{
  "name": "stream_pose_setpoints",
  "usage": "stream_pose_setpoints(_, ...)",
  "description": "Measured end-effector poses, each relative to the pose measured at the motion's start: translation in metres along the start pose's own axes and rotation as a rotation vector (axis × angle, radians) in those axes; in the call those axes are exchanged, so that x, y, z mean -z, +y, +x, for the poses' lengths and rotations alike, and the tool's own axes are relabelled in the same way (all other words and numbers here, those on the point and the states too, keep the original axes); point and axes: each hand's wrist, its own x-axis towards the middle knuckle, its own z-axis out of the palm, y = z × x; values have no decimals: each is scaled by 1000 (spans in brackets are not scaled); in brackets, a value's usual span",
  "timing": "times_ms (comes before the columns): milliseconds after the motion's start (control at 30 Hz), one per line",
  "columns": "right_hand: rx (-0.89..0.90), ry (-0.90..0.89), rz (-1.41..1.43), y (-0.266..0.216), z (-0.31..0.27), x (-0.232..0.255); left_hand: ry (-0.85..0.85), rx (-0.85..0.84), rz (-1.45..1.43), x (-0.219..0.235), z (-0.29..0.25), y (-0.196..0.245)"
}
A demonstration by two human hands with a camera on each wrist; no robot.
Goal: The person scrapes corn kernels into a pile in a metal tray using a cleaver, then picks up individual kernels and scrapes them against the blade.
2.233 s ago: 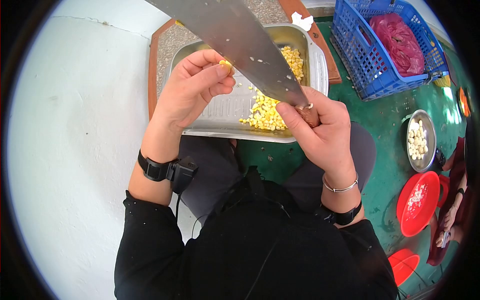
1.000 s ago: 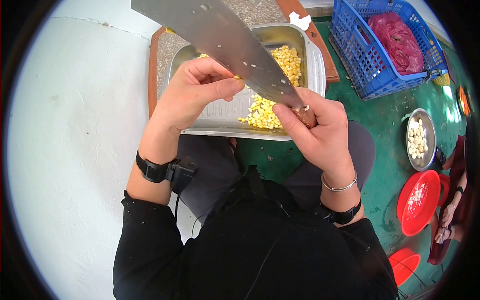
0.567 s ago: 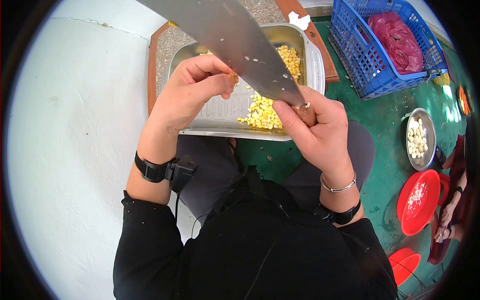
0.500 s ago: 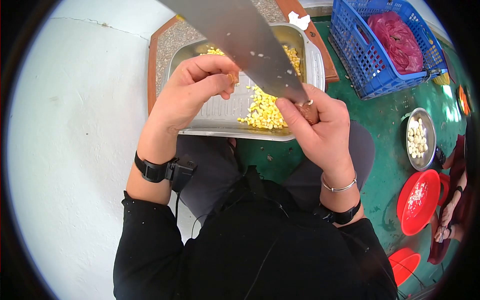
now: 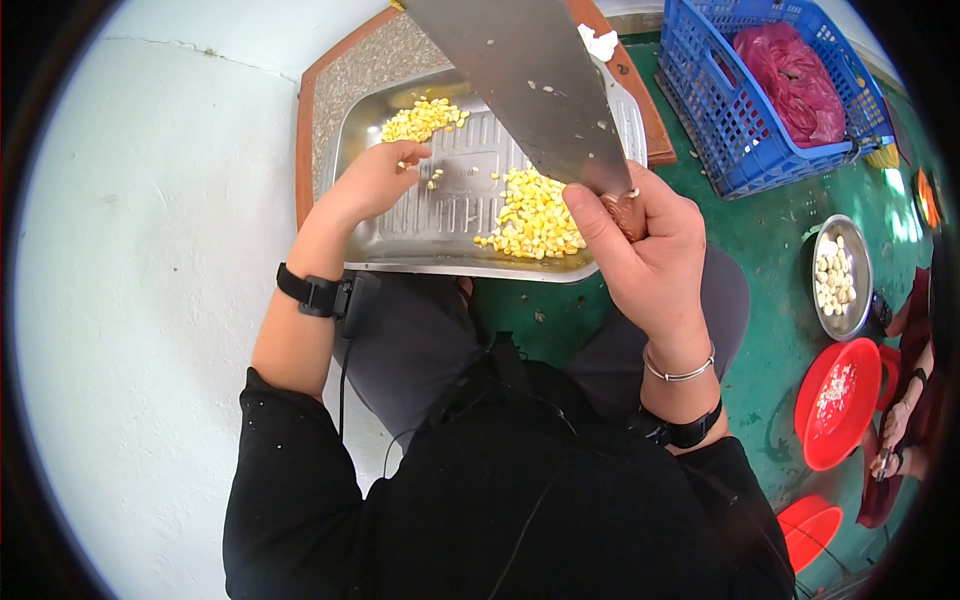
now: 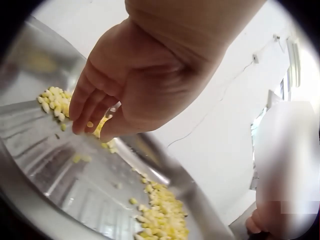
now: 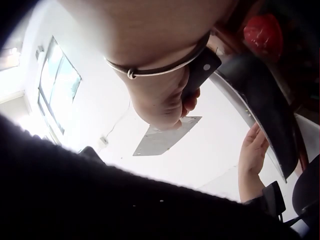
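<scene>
My right hand [image 5: 655, 250] grips a cleaver [image 5: 540, 90] by its brown handle, the broad blade raised slantwise over a metal tray [image 5: 450, 215]. Bits of food cling to the blade; in the right wrist view part of the blade [image 7: 167, 137] shows beyond the fist. My left hand [image 5: 375, 185] is over the tray's left side, fingers loosely bent and pointing down. The left wrist view has a few corn kernels right by the fingertips [image 6: 79, 125]. Yellow corn kernels [image 5: 535, 215] lie heaped at the tray's near right, with another heap [image 5: 425, 118] at its far left.
Under the tray is a stone-topped table [image 5: 375, 60] with a wooden edge. A white wall [image 5: 150, 300] rises at left. To the right are a blue crate [image 5: 745, 170] with a pink bag, a metal bowl [image 5: 848, 328] of pale pieces, red basins [image 5: 815, 445] and another person's hands [image 5: 890, 445].
My left hand has left the blade's edge, where it pinched a small yellow piece, and moved left and down over the tray. The cleaver has shifted slightly right.
</scene>
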Motion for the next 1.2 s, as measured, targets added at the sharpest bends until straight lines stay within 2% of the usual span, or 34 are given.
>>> stream_pose_setpoints(133, 32, 15, -8, 2, 0, -2, -80, 35, 68, -5, 12, 1)
stream_pose_setpoints(200, 6, 1, -10, 1, 1, -2, -224, 36, 17, -11, 18, 13)
stream_pose_setpoints(233, 7, 1, -10, 1, 1, -3, -223, 36, 17, -15, 16, 19)
stream_pose_setpoints(300, -17, 1, -13, 1, 1, -4, -447, -79, -547, -18, 8, 32)
stream_pose_setpoints(333, -19, 0, -15, 2, 1, -3, -449, -79, -549, -12, 6, 38)
stream_pose_setpoints(400, 18, -1, -22, 4, 2, -4, -341, -84, -696, 3, 3, 51)
stream_pose_setpoints(433, 18, 0, -22, 6, 1, -4, -342, -84, -696, 6, 3, 52)
stream_pose_setpoints(500, -32, -32, 104, 12, 0, -5, -231, -228, -1025, 15, 3, 55)
stream_pose_setpoints(533, -32, -33, 104, 10, 1, -4, -231, -227, -1026, 18, 2, 60)
stream_pose_setpoints(600, -205, -129, 224, 5, 1, -2, -452, -546, -1455, 24, -8, 77)
stream_pose_setpoints(633, -207, -135, 223, 4, 2, -4, -447, -544, -1459, 26, -12, 82)
stream_pose_setpoints(700, -293, -159, 402, 2, 3, -5, -599, -634, -1551, 30, -17, 90)
stream_pose_setpoints(833, -343, -218, 403, 1, 4, 1, -653, -662, -1517, 32, -3, 71)
stream_pose_setpoints(900, -240, -88, 381, 0, 5, -2, -569, -537, -1352, 33, 1, 61)
stream_pose_setpoints(933, -241, -85, 381, 2, 5, 0, -572, -536, -1350, 29, -1, 59)
stream_pose_setpoints(1000, -251, -31, 364, 7, 5, 2, -284, -226, -539, 21, -12, 68)
stream_pose_setpoints(1067, -211, -23, 357, 10, 6, 0, -312, -174, -476, 10, -10, 64)
stream_pose_setpoints(1133, -173, -16, 351, 9, 5, -2, -267, -131, -42, 6, -9, 62)
stream_pose_setpoints(1167, -200, -22, 368, 6, 5, -1, -267, -130, -42, 1, -5, 54)
stream_pose_setpoints(1200, -228, -27, 384, 4, 4, -1, -168, -148, -43, -5, 2, 43)
